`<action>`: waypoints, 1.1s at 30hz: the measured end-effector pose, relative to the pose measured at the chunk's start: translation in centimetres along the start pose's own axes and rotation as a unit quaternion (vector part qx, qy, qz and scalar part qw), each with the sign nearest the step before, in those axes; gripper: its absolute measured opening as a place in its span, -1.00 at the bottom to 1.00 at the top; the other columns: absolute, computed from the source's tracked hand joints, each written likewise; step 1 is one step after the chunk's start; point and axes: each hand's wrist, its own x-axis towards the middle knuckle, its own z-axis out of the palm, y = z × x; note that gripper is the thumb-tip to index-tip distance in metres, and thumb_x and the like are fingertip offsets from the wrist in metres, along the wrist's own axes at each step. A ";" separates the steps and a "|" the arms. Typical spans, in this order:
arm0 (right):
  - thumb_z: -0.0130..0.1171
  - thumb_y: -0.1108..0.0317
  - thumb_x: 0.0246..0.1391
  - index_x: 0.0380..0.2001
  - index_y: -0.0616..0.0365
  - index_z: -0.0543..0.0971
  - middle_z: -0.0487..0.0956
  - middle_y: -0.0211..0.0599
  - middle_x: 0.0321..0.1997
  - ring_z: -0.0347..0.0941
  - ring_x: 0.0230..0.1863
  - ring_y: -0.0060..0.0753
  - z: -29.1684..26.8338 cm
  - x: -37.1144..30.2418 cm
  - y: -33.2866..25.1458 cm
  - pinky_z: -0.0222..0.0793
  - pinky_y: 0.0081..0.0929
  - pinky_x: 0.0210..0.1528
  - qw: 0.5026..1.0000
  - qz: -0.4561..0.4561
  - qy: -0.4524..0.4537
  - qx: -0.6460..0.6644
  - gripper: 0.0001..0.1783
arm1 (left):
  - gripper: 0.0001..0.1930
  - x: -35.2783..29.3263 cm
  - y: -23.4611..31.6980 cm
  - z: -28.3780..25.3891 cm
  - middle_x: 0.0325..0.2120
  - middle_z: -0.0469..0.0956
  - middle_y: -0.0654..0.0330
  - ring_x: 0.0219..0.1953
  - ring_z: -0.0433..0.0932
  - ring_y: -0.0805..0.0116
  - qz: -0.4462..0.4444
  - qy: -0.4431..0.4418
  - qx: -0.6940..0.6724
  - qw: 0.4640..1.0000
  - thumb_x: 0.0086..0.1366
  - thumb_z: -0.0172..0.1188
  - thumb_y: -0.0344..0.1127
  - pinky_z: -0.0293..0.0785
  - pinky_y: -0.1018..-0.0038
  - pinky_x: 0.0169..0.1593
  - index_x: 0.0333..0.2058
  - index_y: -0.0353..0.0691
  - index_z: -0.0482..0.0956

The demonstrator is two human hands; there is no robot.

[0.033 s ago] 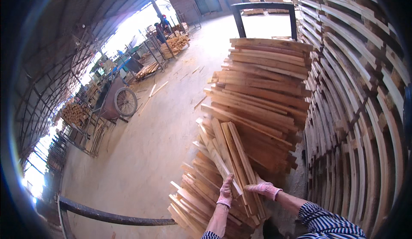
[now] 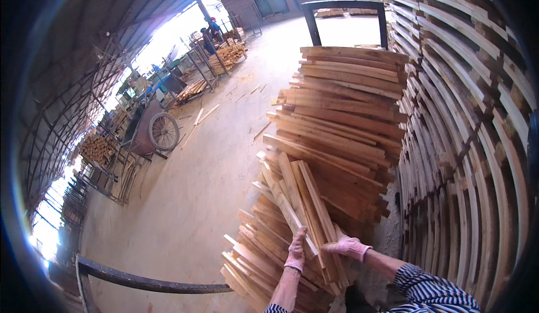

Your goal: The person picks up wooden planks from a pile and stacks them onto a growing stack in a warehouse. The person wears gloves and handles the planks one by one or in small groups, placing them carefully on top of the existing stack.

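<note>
My left hand (image 2: 296,251), in a pink glove, is closed round the near end of a pale wooden strip (image 2: 289,214). From the right, my right hand (image 2: 348,246), gloved alike, grips the near part of several wooden strips (image 2: 317,200) lying side by side, its thumb across their top; its other fingers are partly hidden. These strips lie at a slant over a long pile of wooden strips (image 2: 342,110), pointing away from me. More loose strips (image 2: 247,262) jut out to the left beneath my left hand.
Dark metal frames stand at the pile's far end (image 2: 345,4) and near left (image 2: 151,284). A tall slatted wood stack (image 2: 449,144) runs close along the right. Across the concrete floor (image 2: 196,200) are a wheeled cart (image 2: 151,127), stacked timber (image 2: 227,57) and a person (image 2: 214,27).
</note>
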 end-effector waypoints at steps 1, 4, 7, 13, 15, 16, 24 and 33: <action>0.38 -0.30 -0.15 0.44 0.21 -0.11 0.09 0.02 0.46 0.11 0.42 -0.05 0.0 -0.7 1.0 -0.04 -0.46 0.46 0.994 0.047 -0.033 -0.094 0.33 | -0.52 -2.9 1.0 0.7 0.10 0.50 0.19 0.11 0.48 0.34 -0.043 -0.006 -0.025 0.999 0.41 0.09 -0.15 0.35 0.45 0.24 0.19 -0.31 0.40; 0.43 -0.13 -0.10 0.33 0.24 0.20 0.40 -0.16 0.26 0.26 0.32 -0.31 0.1 -3.0 4.6 0.22 -0.36 0.32 0.970 -0.034 -0.077 0.227 0.06 | -0.50 -10.3 0.1 2.0 -0.03 0.55 0.21 -0.03 0.53 0.36 -0.081 -0.025 -0.017 0.996 0.29 0.27 0.01 0.51 0.39 0.05 0.01 -0.30 0.55; 0.44 0.11 -0.06 0.10 0.17 0.52 0.60 -0.30 0.01 0.52 -0.02 -0.35 1.5 -7.6 1.3 0.44 -0.37 0.08 0.929 0.165 -0.041 0.328 -0.33 | -0.44 -16.8 -1.5 5.4 -0.12 0.57 0.22 -0.18 0.56 0.42 -0.165 0.031 0.017 0.986 0.16 0.40 0.06 0.54 0.42 -0.10 -0.04 -0.28 0.58; 0.48 0.24 -0.11 0.35 0.20 0.19 0.45 -0.22 0.19 0.37 0.18 -0.38 3.9 -18.6 1.4 0.25 -0.39 0.28 0.965 -0.012 -0.006 0.264 -0.02 | -0.36 -25.9 -5.0 5.0 -0.15 0.59 0.21 -0.19 0.57 0.42 -0.126 -0.008 0.101 0.987 0.13 0.43 0.03 0.53 0.46 -0.13 0.04 -0.31 0.51; 0.47 0.27 -0.11 0.43 0.19 0.01 0.32 -0.21 0.32 0.21 0.32 -0.34 4.0 -21.3 3.7 0.06 -0.47 0.37 0.962 -0.082 0.005 0.259 0.12 | -0.46 -28.1 -10.1 3.1 -0.14 0.59 0.21 -0.22 0.56 0.41 0.016 -0.112 0.123 0.986 0.29 0.29 -0.21 0.52 0.49 -0.15 0.18 -0.25 0.37; 0.50 0.25 -0.16 0.43 0.19 -0.01 0.31 -0.20 0.33 0.19 0.33 -0.35 5.6 -22.6 1.8 0.03 -0.47 0.38 0.973 -0.096 0.009 0.210 0.17 | -0.47 -28.2 -14.6 -0.2 -0.12 0.59 0.23 -0.22 0.57 0.38 0.081 -0.122 0.215 0.966 0.32 0.20 -0.30 0.51 0.48 -0.14 0.24 -0.19 0.31; 0.49 0.28 -0.34 0.44 0.14 -0.07 0.27 -0.10 0.35 0.14 0.36 -0.31 9.9 -42.7 -2.1 0.02 -0.37 0.42 0.944 -0.163 0.287 0.005 0.30 | -0.36 -37.7 -7.2 5.4 0.02 0.49 0.13 -0.08 0.51 0.27 0.176 -0.416 0.240 0.859 0.21 0.28 -0.39 0.51 0.34 -0.05 0.25 -0.18 0.24; 0.50 0.39 -0.30 0.44 0.08 -0.10 0.31 -0.23 0.34 0.18 0.32 -0.48 17.3 -61.8 -0.1 0.14 -0.46 0.34 0.850 -0.232 0.471 -0.029 0.29 | -0.40 -49.0 -6.1 11.6 -0.13 0.58 0.03 -0.18 0.58 0.25 0.095 -0.615 0.200 0.757 -0.02 0.57 -0.30 0.55 0.35 -0.07 0.00 -0.28 0.50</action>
